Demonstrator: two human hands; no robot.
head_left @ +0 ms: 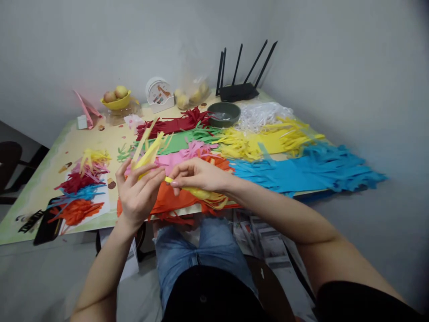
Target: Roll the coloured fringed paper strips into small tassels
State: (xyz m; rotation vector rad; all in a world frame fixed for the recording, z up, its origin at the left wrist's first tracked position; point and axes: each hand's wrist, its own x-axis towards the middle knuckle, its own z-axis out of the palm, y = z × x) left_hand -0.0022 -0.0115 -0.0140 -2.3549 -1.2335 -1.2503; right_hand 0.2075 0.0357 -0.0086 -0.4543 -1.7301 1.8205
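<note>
My left hand (139,197) is closed around a yellow fringed paper tassel (149,154), its strips sticking up past the fingers. My right hand (197,175) pinches the narrow twisted middle of the same paper, and more yellow fringe hangs below that palm. Both hands are above orange fringed paper (177,202) at the table's near edge. Pink fringed paper (169,159), green fringed paper (177,143) and dark red fringed paper (170,126) lie behind them. To the right are yellow fringed paper (268,144) and blue fringed paper (288,173).
Several small tassels (80,183) are lined up at left, beside a black phone (47,228). Along the back stand a yellow fruit basket (117,103), a white holder (161,96), a dark bowl (224,108) and a black router (238,92). White strings (264,115) are heaped near the bowl.
</note>
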